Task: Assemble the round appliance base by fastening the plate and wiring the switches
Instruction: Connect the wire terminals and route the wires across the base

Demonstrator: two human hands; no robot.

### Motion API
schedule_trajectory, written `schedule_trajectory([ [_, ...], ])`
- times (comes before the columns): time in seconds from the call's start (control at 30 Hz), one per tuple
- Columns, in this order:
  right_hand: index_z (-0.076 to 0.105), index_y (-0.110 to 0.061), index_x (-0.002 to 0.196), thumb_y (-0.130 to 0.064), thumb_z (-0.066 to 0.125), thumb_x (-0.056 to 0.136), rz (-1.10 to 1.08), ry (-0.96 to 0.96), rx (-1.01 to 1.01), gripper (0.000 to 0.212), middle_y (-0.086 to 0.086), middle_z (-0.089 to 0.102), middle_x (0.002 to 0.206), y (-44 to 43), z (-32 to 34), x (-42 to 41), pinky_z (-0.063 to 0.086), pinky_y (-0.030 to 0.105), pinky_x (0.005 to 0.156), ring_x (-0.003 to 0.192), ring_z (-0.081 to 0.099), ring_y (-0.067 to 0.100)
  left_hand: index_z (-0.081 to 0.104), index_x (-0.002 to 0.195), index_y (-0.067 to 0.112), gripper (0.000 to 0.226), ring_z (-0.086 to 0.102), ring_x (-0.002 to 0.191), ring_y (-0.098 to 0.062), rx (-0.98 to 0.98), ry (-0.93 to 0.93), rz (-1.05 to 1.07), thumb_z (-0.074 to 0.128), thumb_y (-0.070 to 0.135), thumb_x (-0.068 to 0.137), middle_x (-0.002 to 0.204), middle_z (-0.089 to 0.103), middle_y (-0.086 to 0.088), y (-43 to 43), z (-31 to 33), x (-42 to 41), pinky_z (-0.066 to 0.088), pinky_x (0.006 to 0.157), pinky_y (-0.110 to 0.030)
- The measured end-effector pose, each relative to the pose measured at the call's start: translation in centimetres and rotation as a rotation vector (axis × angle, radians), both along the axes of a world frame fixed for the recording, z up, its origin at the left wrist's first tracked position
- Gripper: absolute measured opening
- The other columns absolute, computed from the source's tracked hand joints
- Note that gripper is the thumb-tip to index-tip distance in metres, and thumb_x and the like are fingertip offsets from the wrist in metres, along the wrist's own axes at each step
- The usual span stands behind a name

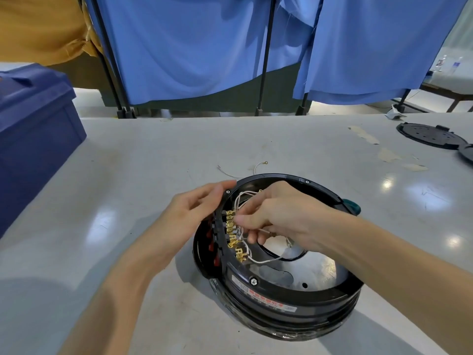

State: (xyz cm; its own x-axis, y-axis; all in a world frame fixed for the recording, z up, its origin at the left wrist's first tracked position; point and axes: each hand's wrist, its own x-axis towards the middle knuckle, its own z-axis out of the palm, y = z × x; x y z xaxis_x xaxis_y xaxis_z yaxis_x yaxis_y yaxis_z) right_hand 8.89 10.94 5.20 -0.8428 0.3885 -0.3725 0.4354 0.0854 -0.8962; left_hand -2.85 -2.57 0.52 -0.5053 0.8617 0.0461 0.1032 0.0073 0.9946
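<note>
Grey tabletop (153,155) carries the round appliance base (294,298) centrally, where my right grip (271,216) pinches a white wire (263,230) just right of the brass switch terminals (234,237), whose row runs toward me, while my left grip (197,203) rests slack-fingered on the rim.

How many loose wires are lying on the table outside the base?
2. A white ring-terminal wire lies just beyond the far rim of the base; a thinner wire lies left of it. The base may hide more.
</note>
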Motion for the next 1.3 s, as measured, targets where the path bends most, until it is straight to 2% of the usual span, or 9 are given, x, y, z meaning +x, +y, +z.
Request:
schedule_trajectory([
  [0.1,0.066,0.01,0.091,0.007,0.073,0.079,0.047,0.018,-0.029,0.014,0.017,0.062,0.068,0.3,0.1,0.3,0.05,0.025,0.051,0.052,0.059,0.021,0.067,0.123,0.024,0.039,0.059,0.121,-0.015,0.015,-0.142,-0.209,0.06,0.024,0.085,0.128,0.065,-0.001,-1.7,-0.1,-1.4,0.049,0.095,-0.023],
  [0.17,0.066,0.01,0.089,0.009,0.073,0.078,0.069,0.017,-0.02,0.013,0.019,0.061,0.07,0.3,0.2,0.3,0.049,0.024,0.05,0.052,0.058,0.021,0.07,0.118,0.021,0.04,0.055,0.126,-0.011,0.008,-0.188,-0.233,0.065,0.013,0.079,0.132,0.063,0.005,-1.9,-0.3,-1.8,0.046,0.099,-0.019],
  [0.3,0.067,0.009,0.081,0.014,0.069,0.078,0.049,0.011,-0.004,0.006,0.019,0.061,0.069,0.3,-0.1,0.0,0.044,0.023,0.045,0.048,0.056,0.019,0.076,0.107,0.022,0.038,0.048,0.13,-0.002,0.017,-0.14,-0.172,0.072,0.018,0.069,0.129,0.063,0.016,-1.4,-0.6,-1.7,0.042,0.105,-0.02],
  [0.47,0.068,0.002,0.066,0.014,0.068,0.076,-0.026,0.007,0.072,0.015,0.017,0.057,0.058,0.3,-0.6,0.0,0.037,0.02,0.038,0.044,0.05,0.018,0.074,0.1,0.014,0.022,0.06,0.119,-0.015,0.062,-0.051,-0.168,0.067,0.014,0.079,0.124,0.067,0.004,-0.9,-1.0,-1.1,0.05,0.093,-0.022],
  [0.7,0.065,0.002,0.068,0.011,0.063,0.082,-0.054,-0.009,0.128,0.016,0.006,0.052,0.038,-0.2,-0.7,-0.3,0.032,0.015,0.034,0.027,0.042,0.008,0.067,0.1,0.005,0.02,0.056,0.124,-0.014,0.053,0.049,-0.159,0.064,0.017,0.083,0.129,0.064,0.003,-0.9,-0.9,-0.9,0.048,0.101,-0.028],
  [0.87,0.067,0.005,0.081,0.003,0.07,0.084,0.088,0.056,0.154,0.005,0.011,0.061,0.053,0.7,0.0,0.8,0.046,0.019,0.045,0.042,0.056,0.014,0.071,0.098,0.015,0.017,0.061,0.118,-0.016,0.034,0.021,-0.179,0.064,0.019,0.083,0.126,0.065,0.003,-1.0,-0.7,-0.9,0.051,0.091,-0.022],
  [1.0,0.073,-0.009,0.081,-0.006,0.079,0.077,0.16,0.215,0.406,0.008,0.008,0.071,0.079,1.3,0.3,2.2,0.055,0.028,0.064,0.064,0.067,0.023,0.071,0.101,0.017,0.022,0.06,0.119,-0.015,-0.001,-0.001,-0.198,0.065,0.025,0.082,0.128,0.064,0.008,-1.1,-0.7,-0.9,0.05,0.09,-0.02],
  [1.17,0.073,-0.03,0.078,-0.022,0.084,0.072,0.313,0.189,0.661,0.016,-0.016,0.05,0.1,0.6,-0.5,2.6,0.04,0.01,0.065,0.074,0.053,-0.009,0.067,0.113,0.013,0.068,0.055,0.125,-0.016,-0.038,-0.024,-0.255,0.083,0.053,0.061,0.134,0.06,0.004,-1.3,-0.3,-0.9,0.046,0.105,-0.033],
  [1.3,0.071,-0.03,0.077,-0.025,0.083,0.074,0.372,0.211,0.794,0.013,-0.014,0.046,0.103,0.4,-0.7,2.0,0.037,0.014,0.073,0.089,0.049,-0.001,0.065,0.109,0.011,0.065,0.056,0.123,-0.024,-0.028,0.002,-0.253,0.085,0.05,0.062,0.132,0.06,-0.004,-1.3,-0.1,-0.7,0.045,0.105,-0.046],
])
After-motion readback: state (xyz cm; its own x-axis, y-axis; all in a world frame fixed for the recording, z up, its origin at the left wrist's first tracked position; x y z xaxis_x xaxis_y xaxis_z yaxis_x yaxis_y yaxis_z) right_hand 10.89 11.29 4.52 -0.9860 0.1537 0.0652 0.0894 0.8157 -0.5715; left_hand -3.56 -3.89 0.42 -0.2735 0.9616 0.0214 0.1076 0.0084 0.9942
